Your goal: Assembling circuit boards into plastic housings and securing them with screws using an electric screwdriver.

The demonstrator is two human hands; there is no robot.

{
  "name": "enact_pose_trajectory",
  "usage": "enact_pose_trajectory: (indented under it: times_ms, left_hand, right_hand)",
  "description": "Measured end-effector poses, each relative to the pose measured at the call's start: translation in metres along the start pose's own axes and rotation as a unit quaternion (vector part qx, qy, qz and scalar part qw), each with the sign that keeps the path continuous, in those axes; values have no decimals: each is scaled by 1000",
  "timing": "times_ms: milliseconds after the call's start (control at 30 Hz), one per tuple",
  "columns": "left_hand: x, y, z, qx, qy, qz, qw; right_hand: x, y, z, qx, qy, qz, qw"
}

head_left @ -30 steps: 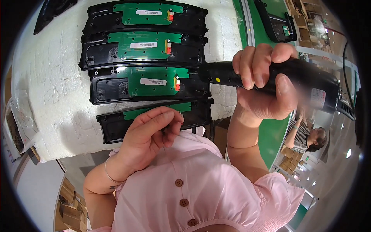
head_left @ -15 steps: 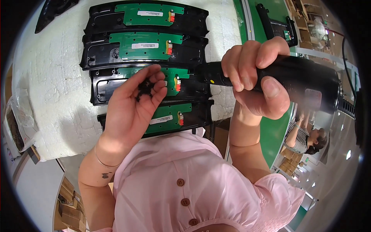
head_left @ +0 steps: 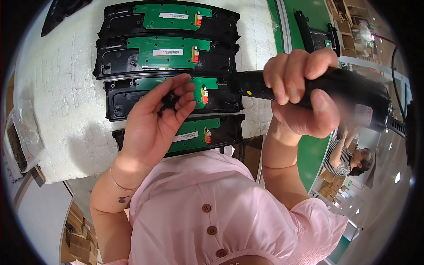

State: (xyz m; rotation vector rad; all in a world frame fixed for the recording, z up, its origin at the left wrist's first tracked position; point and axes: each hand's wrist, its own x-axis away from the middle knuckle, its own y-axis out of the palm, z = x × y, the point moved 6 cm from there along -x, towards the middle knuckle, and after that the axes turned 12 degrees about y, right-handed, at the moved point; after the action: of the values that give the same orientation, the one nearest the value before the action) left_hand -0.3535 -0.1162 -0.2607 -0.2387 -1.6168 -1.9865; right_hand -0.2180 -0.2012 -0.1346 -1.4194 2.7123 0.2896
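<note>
My right hand (head_left: 304,95) is wrapped round a black electric screwdriver (head_left: 360,92), which lies nearly level with its narrow end toward the left. That tip reaches over the right end of the third black plastic panel (head_left: 121,99), and the bit itself cannot be made out. Cupped palm up over the same panel, my left hand (head_left: 152,117) holds a small heap of black screws (head_left: 168,104) in its curled fingers. A green circuit board (head_left: 211,84) with a red and white connector sits in this panel, partly hidden by my left hand.
Two similar panels with boards (head_left: 176,44) lie farther off and one nearer (head_left: 221,126), on a white foam-like work surface (head_left: 70,110). Another black part (head_left: 302,28) rests on the green surface at the right. A person in stripes (head_left: 342,161) is beyond. A clear plastic bag (head_left: 26,132) lies left.
My right hand and the screwdriver have shifted a little to the right. My left hand has moved slightly right, still cupping the screws.
</note>
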Motion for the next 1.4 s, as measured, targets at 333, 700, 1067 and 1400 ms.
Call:
enact_pose_trajectory:
  times_ms: [333, 700, 1067, 1400]
  left_hand:
    - [5, 9, -15, -49, -69, -60, 995]
    - [1, 2, -7, -33, -33, -18, 999]
    - [0, 1, -7, -13, -37, -28, 999]
    - [2, 3, -8, -38, -48, -37, 997]
  right_hand:
    - [7, -17, -40, -154, -77, -97, 980]
    - [2, -4, -1, -80, -47, -10, 996]
    - [2, 2, 0, -70, -27, -21, 997]
    - [6, -8, -23, -85, -97, -66, 989]
